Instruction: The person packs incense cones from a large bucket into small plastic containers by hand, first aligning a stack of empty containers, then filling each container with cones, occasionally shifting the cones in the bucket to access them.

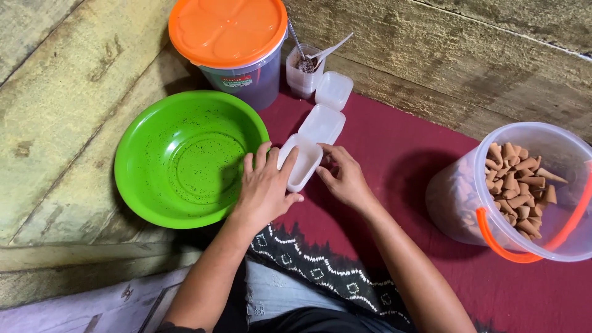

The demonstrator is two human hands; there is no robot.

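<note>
My left hand (264,188) and my right hand (344,179) hold a small white rectangular plastic box (300,161) between them on the dark red mat (394,154). The left hand grips its left side with the thumb under the near end. Fingertips of the right hand touch its right edge. The box lies open side up and looks empty. A second white box (322,124) sits just beyond it, and a third (334,90) farther back.
A green speckled bowl (185,157) lies left of my hands. Behind it stands a tub with an orange lid (228,31) and a clear cup holding spoons (305,71). At right, a clear bucket (524,191) holds several brown cones. Wooden planks surround the mat.
</note>
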